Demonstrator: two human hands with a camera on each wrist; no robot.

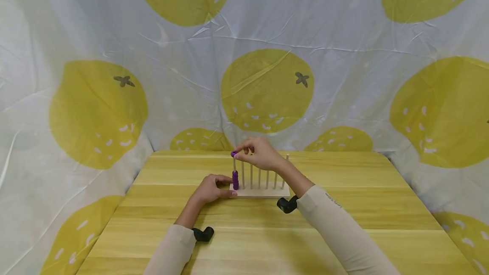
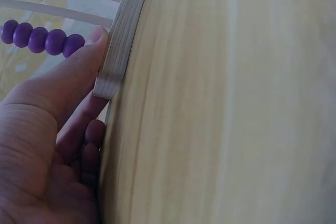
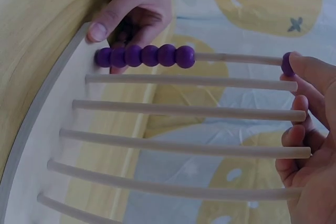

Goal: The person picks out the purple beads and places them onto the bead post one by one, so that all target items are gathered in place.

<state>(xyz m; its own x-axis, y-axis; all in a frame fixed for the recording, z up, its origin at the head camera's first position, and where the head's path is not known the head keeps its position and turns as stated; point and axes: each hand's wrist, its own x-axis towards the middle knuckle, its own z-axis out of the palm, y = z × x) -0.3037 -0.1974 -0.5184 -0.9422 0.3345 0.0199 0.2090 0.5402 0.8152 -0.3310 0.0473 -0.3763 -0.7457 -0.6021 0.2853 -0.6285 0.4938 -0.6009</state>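
A wooden peg stand (image 1: pixel 263 192) with several upright dowels is on the table. My left hand (image 1: pixel 209 188) grips the left end of its base, thumb on top in the left wrist view. Several purple beads (image 3: pixel 149 56) are stacked at the bottom of the leftmost dowel (image 3: pixel 236 58). Thumb and fingertips of my right hand (image 1: pixel 263 152) pinch one purple bead (image 3: pixel 286 64) at that dowel's upper tip. The other dowels (image 3: pixel 189 111) in view carry no beads. Whether the dowel passes into the pinched bead's hole is hard to tell.
The wood-grain table (image 1: pixel 244 232) ends just behind the stand. A pale cloth with yellow fruit prints (image 1: pixel 267 90) hangs behind it. Black wrist-camera mounts stick out near the left cuff (image 1: pixel 203 234) and the right cuff (image 1: pixel 287 205).
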